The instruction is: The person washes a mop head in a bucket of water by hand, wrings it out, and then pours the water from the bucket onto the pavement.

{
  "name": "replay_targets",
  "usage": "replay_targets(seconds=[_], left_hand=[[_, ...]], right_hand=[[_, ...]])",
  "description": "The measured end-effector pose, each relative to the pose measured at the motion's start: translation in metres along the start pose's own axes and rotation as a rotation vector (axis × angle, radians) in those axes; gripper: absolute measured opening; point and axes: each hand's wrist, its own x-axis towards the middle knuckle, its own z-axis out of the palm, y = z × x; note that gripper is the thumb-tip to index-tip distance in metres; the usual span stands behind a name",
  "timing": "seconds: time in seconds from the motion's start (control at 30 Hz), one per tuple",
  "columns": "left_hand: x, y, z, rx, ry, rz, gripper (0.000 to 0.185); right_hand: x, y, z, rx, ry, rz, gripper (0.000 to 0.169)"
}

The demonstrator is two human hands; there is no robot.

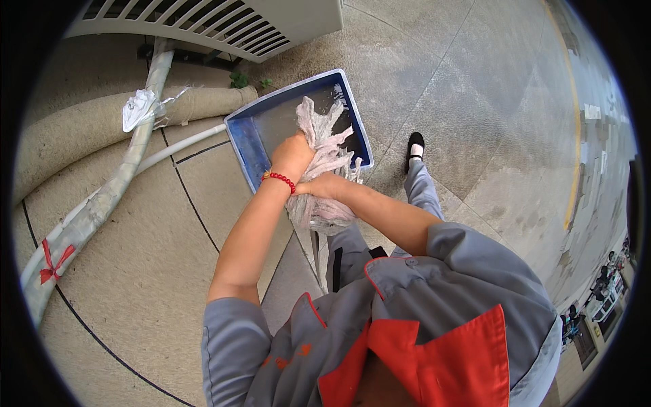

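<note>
My left hand [294, 152], below a red beaded bracelet [280, 179] on the wrist, is closed around the wet strips of a pale pink-grey cloth mop head [325, 147]. Just below it, my right hand [323, 185] grips the same bundle. Loose strip ends hang over a blue plastic tub [247, 142] with murky water [279, 119] inside. Part of the mop head [320, 213] bulges out beneath my hands, towards my body. A thin mop handle [316, 254] runs down from it beside my leg. My fingers are partly hidden by the cloth.
A slatted outdoor air-conditioner housing [213, 23] overhangs the top left. Wrapped pipe [119, 170], a thick beige roll or pipe [76, 127] and a white pipe [178, 150] run along the tiled wall to the left. Stone paving [483, 117] extends right, past my shoe [415, 145].
</note>
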Motion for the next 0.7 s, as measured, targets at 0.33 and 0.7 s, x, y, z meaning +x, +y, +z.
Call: replay_targets(seconds=[0.33, 0.7], left_hand=[[-0.007, -0.027, 0.004, -0.682, 0.080, 0.063, 0.054], [-0.030, -0.027, 0.028, -2.117, -0.182, 0.457, 0.101]], right_hand=[[0.009, 0.024, -0.013, 0.480, -0.164, 0.003, 0.081], [-0.009, -0.017, -0.036, 0.550, -0.344, 0.094, 0.066]])
